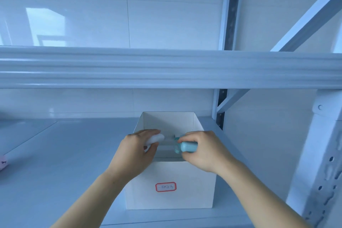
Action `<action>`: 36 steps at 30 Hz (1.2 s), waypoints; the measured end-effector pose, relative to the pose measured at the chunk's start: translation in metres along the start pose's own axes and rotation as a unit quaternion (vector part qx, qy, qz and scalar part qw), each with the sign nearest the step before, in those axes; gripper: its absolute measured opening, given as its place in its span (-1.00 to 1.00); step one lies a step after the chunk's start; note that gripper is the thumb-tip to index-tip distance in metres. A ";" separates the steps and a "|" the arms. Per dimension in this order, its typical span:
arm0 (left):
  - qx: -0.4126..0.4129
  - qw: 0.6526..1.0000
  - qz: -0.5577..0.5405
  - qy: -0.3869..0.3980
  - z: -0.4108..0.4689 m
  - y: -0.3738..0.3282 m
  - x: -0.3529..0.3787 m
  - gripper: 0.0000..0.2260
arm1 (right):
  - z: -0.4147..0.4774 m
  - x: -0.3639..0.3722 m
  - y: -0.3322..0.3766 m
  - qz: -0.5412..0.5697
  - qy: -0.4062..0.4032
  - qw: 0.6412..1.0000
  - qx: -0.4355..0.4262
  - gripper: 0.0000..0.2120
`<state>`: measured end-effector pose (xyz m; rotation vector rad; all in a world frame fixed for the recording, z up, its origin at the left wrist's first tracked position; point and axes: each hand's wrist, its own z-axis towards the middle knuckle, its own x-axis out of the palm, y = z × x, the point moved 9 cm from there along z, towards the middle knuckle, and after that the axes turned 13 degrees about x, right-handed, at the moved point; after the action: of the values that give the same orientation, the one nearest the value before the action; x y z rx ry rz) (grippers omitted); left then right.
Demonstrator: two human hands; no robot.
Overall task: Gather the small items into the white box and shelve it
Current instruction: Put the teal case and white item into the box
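White box (169,187) on shelf (55,163) | left hand (137,151): white item (157,138) | right hand (200,151): teal item (187,147)

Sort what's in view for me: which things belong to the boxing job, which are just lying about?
Job: white box on the shelf; white item in left hand; teal item in right hand.

Lying about: pink object at the left edge, unidentifiable.

Box floor behind the hands, label (165,186) writing illegible, pink object (2,163) cropped at left edge.
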<state>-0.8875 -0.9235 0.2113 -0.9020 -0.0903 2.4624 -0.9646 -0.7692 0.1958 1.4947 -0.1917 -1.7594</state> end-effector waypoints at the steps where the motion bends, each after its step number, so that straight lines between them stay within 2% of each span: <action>1: -0.006 1.000 -0.007 0.006 0.001 0.002 0.001 -0.75 | 0.001 0.001 -0.001 -0.002 0.007 1.000 0.011 -0.73; 7: 0.021 0.998 -0.003 0.054 0.009 -0.007 0.012 -0.79 | 0.004 0.010 -0.004 -0.026 0.046 0.997 0.049 -0.74; 10: 0.013 0.998 -0.013 0.054 0.007 -0.006 0.014 -0.80 | -0.001 0.011 -0.004 -0.041 0.052 0.997 0.036 -0.88; 11: 0.008 0.998 -0.014 0.054 0.006 -0.004 0.014 -0.80 | -0.005 0.011 -0.001 -0.046 0.045 0.998 0.019 -0.83; 13: 0.003 0.999 -0.007 0.053 0.006 -0.002 0.013 -0.79 | -0.014 0.008 0.007 -0.050 0.007 0.998 -0.030 -0.68; 16: 0.000 0.999 0.019 0.050 0.004 -0.003 0.011 -0.79 | -0.036 0.006 0.023 -0.060 -0.064 0.989 -0.115 -0.66; 18: -0.010 0.999 0.025 0.047 0.002 -0.002 0.010 -0.78 | -0.054 0.013 0.031 -0.109 -0.106 0.975 -0.160 -0.66; 21: -0.021 0.998 0.020 0.054 -0.001 -0.001 0.011 -0.79 | -0.070 0.022 0.028 -0.184 -0.183 0.951 -0.166 -0.72; 26: 0.002 0.997 0.013 0.070 0.005 -0.006 0.013 -0.83 | -0.074 0.020 0.015 -0.180 -0.251 0.939 -0.148 -0.79; 29: 0.025 0.995 0.010 0.099 0.007 -0.014 0.018 -0.86 | -0.073 0.020 0.017 -0.159 -0.246 0.944 -0.154 -0.84; 33: -0.027 0.994 -0.010 0.101 0.002 -0.006 0.023 -0.82 | -0.071 0.021 0.016 -0.138 -0.220 0.955 -0.145 -0.85; 36: -0.026 0.995 -0.011 0.100 0.000 -0.009 0.020 -0.81 | -0.070 0.022 0.016 -0.114 -0.207 0.963 -0.126 -0.78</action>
<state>-0.8963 -0.9062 0.2017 -1.1575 -0.0956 2.3452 -0.8947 -0.7679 0.1679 0.9845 -0.0024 -2.1800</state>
